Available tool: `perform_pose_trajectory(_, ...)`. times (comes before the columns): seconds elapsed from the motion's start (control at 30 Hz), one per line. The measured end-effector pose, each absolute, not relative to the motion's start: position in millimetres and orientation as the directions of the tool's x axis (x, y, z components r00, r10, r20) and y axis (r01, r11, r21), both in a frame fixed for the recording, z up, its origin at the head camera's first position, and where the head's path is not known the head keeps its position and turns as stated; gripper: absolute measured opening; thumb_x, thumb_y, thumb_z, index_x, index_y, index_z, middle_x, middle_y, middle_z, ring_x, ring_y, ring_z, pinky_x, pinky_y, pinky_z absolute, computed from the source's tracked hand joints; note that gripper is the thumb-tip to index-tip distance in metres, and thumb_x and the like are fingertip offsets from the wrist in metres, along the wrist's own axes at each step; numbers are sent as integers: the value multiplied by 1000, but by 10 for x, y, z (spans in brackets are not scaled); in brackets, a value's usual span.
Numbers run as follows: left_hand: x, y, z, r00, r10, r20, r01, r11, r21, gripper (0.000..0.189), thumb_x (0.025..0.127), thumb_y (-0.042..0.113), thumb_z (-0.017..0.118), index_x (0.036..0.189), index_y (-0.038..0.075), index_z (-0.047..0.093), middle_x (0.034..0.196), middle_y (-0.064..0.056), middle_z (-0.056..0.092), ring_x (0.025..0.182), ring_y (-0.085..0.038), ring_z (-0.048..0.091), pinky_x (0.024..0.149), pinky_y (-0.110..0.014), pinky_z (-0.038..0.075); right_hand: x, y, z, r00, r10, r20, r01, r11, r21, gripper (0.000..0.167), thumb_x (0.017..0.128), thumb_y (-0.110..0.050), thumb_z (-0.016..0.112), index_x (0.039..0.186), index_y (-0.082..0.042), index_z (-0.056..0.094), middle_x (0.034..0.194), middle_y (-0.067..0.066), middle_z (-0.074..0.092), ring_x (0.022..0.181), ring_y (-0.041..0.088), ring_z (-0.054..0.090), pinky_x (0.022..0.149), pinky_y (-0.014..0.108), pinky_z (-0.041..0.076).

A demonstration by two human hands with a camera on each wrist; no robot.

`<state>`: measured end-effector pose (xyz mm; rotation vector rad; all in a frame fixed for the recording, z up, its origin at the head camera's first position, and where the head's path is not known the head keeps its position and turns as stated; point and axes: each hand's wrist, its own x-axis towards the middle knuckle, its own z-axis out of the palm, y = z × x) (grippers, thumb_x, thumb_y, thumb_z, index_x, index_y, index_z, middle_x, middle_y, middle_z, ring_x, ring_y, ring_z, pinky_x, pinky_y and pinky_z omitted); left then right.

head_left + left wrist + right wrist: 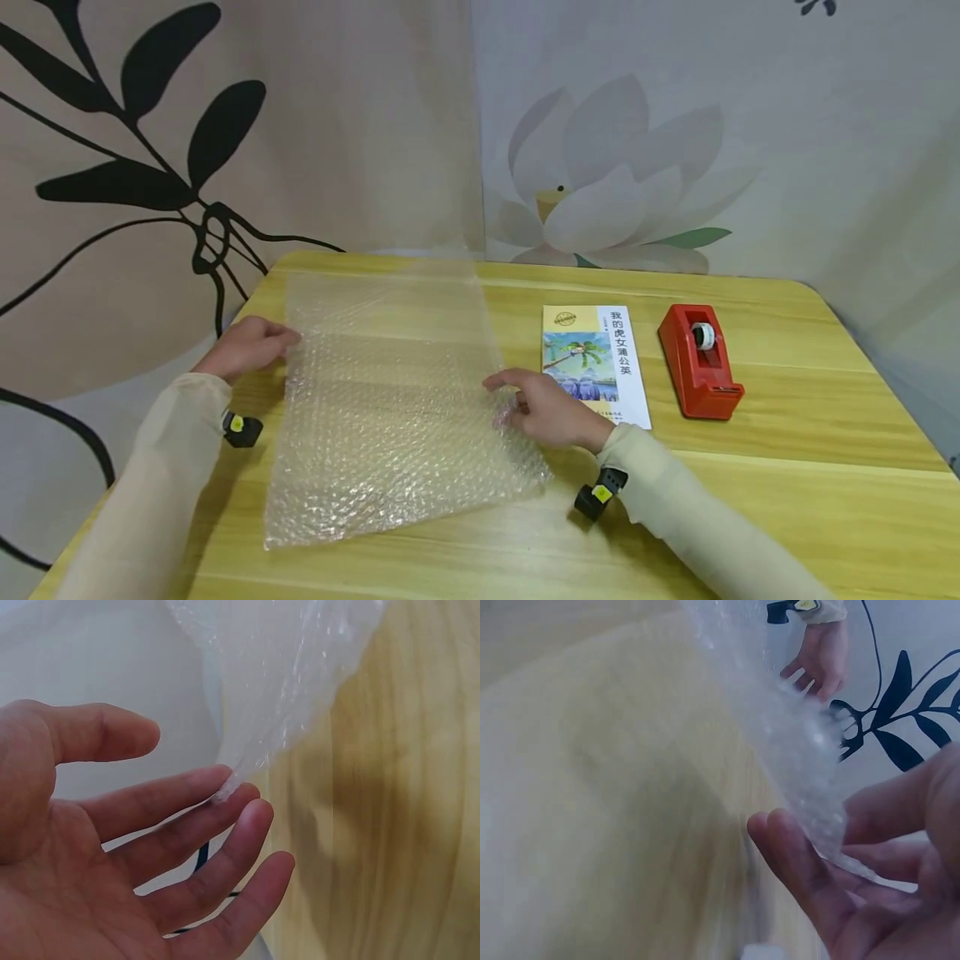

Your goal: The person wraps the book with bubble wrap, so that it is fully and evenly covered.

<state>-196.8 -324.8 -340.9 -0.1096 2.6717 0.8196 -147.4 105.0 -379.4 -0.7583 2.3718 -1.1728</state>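
A clear bubble wrap sheet (390,417) stretches between the two hands over the wooden table. Its left edge touches the fingertips of the left hand (251,346), near the index and middle fingers. In the left wrist view this hand (165,847) has its fingers extended and its thumb apart from the wrap (274,682). At the opposite edge the right hand (551,408) holds the wrap, its index finger reaching over the sheet. The right wrist view shows the wrap (802,750) running in between the thumb and fingers of that hand (877,900).
A book (581,358) with a palm tree picture lies right of the wrap, partly behind the right hand. Farther right stands a red tape dispenser (697,367) with a roll in it. The wooden table (795,433) meets a printed wall behind.
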Motion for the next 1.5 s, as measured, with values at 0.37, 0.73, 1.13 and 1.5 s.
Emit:
perform_pose_trajectory(0.37,-1841,-3341,-3417,-940,14,-341,-164,858,486,54,103,37,45,127,-9,60,104,-22,65,90,-27,59,71,-32,49,-1606,1058,-3750,-763,-626,-163,-276,543,-793,53,93,3,64,143,-6,51,128,16,65,62,7,50,57,20,41)
perform_pose_trajectory(0.73,-1746,-3348,-3368,-938,22,-346,-123,913,390,62,104,39,45,136,-12,53,138,-34,53,115,-44,56,87,-51,52,-1672,1082,-3736,-767,-621,-161,-284,554,-783,52,93,0,64,144,-5,51,90,9,64,59,8,45,56,22,40)
perform_pose_trajectory(1.13,-1688,-3189,-3171,-963,72,-261,14,976,218,53,103,37,46,134,-4,58,132,-32,61,107,-45,64,81,-54,53,-1672,1183,-3614,-778,-624,-75,-377,558,-739,48,96,-8,61,143,-5,52,143,17,58,101,22,72,81,30,59)
perform_pose_trajectory(1.5,-1496,-2574,-2967,-991,137,8,133,942,307,43,101,31,55,133,2,61,101,-25,72,64,-24,61,60,-41,49,-1583,1311,-3456,-796,-605,36,-490,607,-626,52,95,-9,64,143,-1,49,139,19,55,98,24,73,81,35,61)
